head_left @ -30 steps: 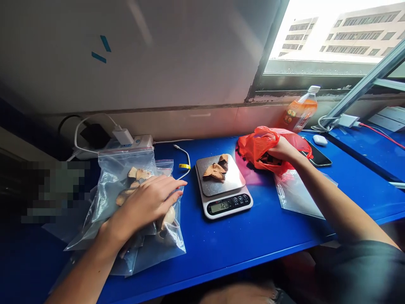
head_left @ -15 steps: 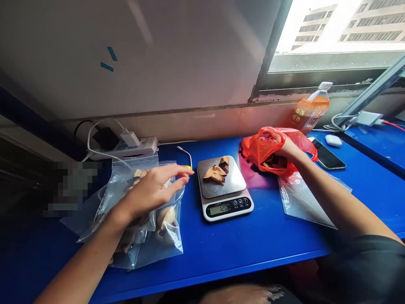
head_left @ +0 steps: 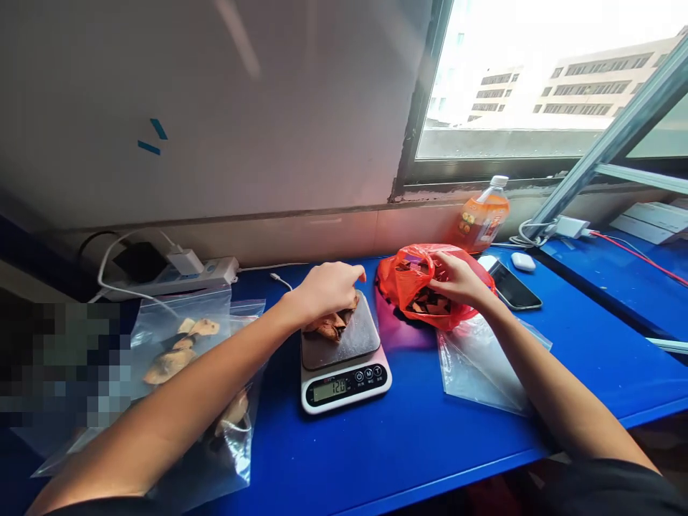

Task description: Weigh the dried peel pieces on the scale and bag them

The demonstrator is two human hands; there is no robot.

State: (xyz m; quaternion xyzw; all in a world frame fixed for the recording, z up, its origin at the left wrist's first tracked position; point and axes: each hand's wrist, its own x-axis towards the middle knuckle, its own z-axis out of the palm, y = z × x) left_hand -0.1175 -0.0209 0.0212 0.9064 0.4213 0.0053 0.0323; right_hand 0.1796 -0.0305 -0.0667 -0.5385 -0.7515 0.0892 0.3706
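Observation:
My left hand (head_left: 334, 288) hovers over the kitchen scale (head_left: 359, 344), its fingers loosely bent and pointing right, with nothing visible in them. Partly hidden below it, brown dried pieces (head_left: 330, 326) lie on the metal plate; the display seems to read 12.0. My right hand (head_left: 456, 279) is at the mouth of a red plastic bag (head_left: 390, 279), thumb and fingers at its rim, seemingly gripping the plastic. Dark reddish-brown dried pieces (head_left: 427, 302) show inside the bag. A flat clear bag (head_left: 478, 369) lies under its right side.
Clear zip bags of dried slices (head_left: 172, 358) lie at left under my forearm. A power strip (head_left: 220, 271) with chargers stands behind them. At back right are a drink bottle (head_left: 486, 215), a phone (head_left: 516, 287), a white case (head_left: 523, 261) and a metal ladder-like frame (head_left: 596, 158).
My left hand has moved right, from above the zip bags to over the scale. My right hand has shifted toward the bag's rim, and more contents show. The view has turned right.

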